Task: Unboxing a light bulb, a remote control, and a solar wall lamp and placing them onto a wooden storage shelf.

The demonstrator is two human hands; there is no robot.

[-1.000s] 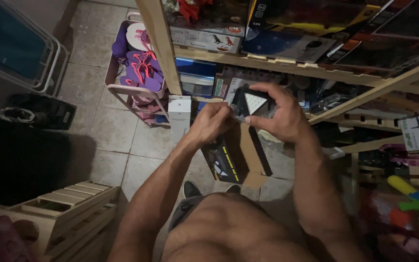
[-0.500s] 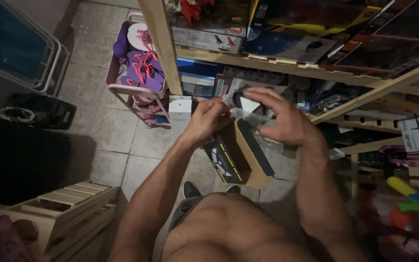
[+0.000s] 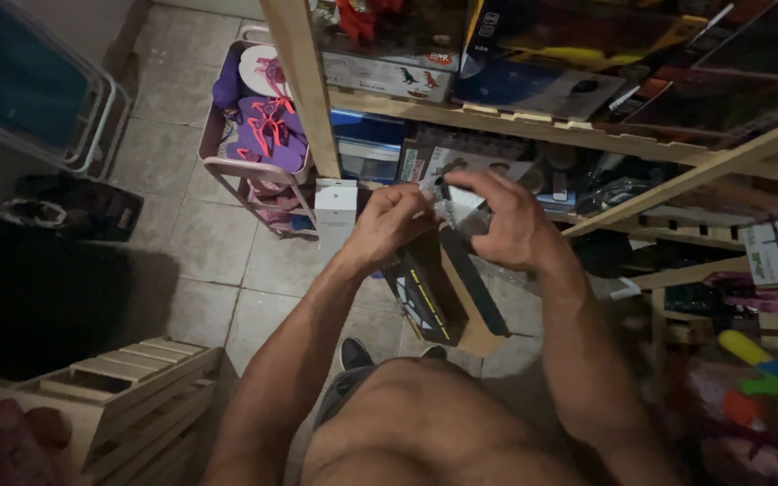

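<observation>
Since the earlier frame the right hand has lifted off the open black cardboard box, which now hangs just below both hands. Left hand and right pinch a small clear plastic piece between them.

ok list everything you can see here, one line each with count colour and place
clear plastic wrap: one, see-through, pinched between both hands
open box: one, black outside and brown cardboard inside, below the hands
small white box: one, white, by the shelf post, left of the hands
wooden shelf unit: one, pale wood, top and right, packed with boxes and toys
sandal rack: one, pinkish frame, holding purple and pink sandals, on the tiled floor
plastic bin: one, blue with clear rim, top left
wooden crate: one, pale slats, bottom left
left hand: one, gripping the wrap's left edge
right hand: one, gripping the wrap from the right
</observation>
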